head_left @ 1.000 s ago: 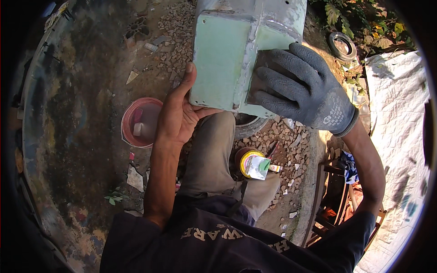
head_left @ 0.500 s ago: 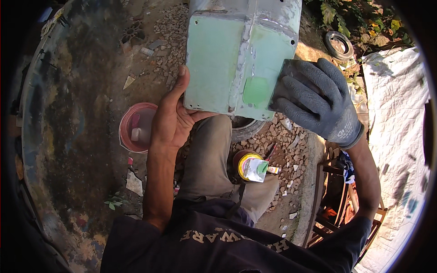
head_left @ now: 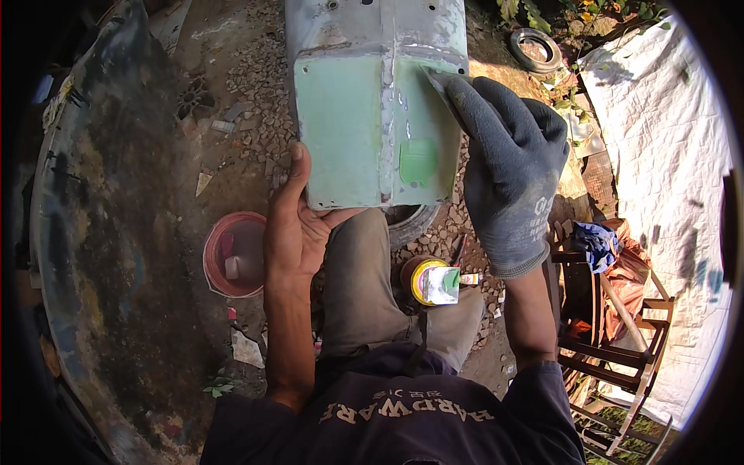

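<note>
A pale-green painted panel [head_left: 341, 132], apparently a vehicle body part, lies before me with a raised central ridge and grey bare patches. Its right half carries a brighter green filler patch [head_left: 418, 163]. My bare left hand [head_left: 298, 225] grips the panel's near left corner, thumb up along the side and fingers under the near edge. In a grey knit glove, my right hand [head_left: 511, 155] pinches a thin dark flat sheet [head_left: 443, 91] whose edge meets the panel near its upper right hole. Whether the sheet is a spreader or sandpaper I cannot tell.
Beside my left forearm stands a red bucket [head_left: 215, 252] of cloudy water. A yellow-rimmed can [head_left: 418, 280] bears a small plate [head_left: 442, 285] with green paste. Gravel, a tyre [head_left: 535, 50], a wooden frame [head_left: 620, 353] and a white sheet [head_left: 659, 155] lie around.
My right hand has swung up and left with the thin sheet, from the panel's right edge to its upper right part. The panel sits further left in view; my left hand keeps its hold.
</note>
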### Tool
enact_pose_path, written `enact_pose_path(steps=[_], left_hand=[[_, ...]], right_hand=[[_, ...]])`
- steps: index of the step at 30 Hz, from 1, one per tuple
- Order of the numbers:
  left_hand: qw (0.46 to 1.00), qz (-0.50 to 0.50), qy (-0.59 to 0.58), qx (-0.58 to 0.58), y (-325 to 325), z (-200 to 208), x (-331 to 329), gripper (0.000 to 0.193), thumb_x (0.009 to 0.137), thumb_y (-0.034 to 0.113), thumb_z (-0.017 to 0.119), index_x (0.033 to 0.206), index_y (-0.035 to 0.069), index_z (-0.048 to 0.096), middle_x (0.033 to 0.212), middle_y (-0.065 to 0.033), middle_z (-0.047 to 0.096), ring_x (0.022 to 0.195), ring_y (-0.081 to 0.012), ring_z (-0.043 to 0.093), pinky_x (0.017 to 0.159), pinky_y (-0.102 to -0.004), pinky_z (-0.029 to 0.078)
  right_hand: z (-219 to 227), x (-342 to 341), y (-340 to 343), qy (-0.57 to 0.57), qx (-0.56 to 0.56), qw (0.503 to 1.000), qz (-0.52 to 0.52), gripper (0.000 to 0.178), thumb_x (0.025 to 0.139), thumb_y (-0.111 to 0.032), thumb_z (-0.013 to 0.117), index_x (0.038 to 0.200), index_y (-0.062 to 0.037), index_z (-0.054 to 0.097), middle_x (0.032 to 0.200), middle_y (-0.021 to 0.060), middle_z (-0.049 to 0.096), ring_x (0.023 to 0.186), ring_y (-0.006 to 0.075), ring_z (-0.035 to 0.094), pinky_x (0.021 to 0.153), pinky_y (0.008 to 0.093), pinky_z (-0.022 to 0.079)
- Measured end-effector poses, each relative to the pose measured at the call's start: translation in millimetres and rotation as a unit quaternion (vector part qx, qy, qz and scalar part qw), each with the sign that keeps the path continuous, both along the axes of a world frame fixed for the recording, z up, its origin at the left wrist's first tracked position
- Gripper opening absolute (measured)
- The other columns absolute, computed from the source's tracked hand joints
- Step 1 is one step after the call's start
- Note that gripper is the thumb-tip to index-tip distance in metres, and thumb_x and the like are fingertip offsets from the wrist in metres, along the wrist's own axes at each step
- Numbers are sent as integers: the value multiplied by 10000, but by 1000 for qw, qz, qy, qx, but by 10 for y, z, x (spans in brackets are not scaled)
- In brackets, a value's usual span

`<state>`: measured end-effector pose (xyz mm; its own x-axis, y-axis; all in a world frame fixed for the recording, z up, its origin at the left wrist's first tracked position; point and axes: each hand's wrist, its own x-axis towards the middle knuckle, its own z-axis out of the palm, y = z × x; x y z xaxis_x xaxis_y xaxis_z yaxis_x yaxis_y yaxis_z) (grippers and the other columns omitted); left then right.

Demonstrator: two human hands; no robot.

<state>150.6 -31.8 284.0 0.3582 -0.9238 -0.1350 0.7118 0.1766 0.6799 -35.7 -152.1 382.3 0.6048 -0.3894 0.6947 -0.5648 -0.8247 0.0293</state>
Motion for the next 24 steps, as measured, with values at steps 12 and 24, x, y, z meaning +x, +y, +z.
enact_pose_path(steps=[12,24], left_hand=[[1000,-4,11,2,-5,30,17,657,1105,473,519,1543,-11,442,1469,-198,602,1312,-310,649,1044,-494,608],[1000,5,-2,-1,-4,-52,-3,674,1105,473,517,1549,-25,422,1462,-200,606,1276,-304,674,1004,-480,635]], right_hand=[[-144,137,-56,79,-70,993,-50,690,726,34,683,1354,-249,727,1313,12,699,1092,310,606,955,438,473],[193,-174,129,59,30,996,66,640,669,13,635,1285,-115,751,1257,87,734,1043,316,660,920,443,499]])
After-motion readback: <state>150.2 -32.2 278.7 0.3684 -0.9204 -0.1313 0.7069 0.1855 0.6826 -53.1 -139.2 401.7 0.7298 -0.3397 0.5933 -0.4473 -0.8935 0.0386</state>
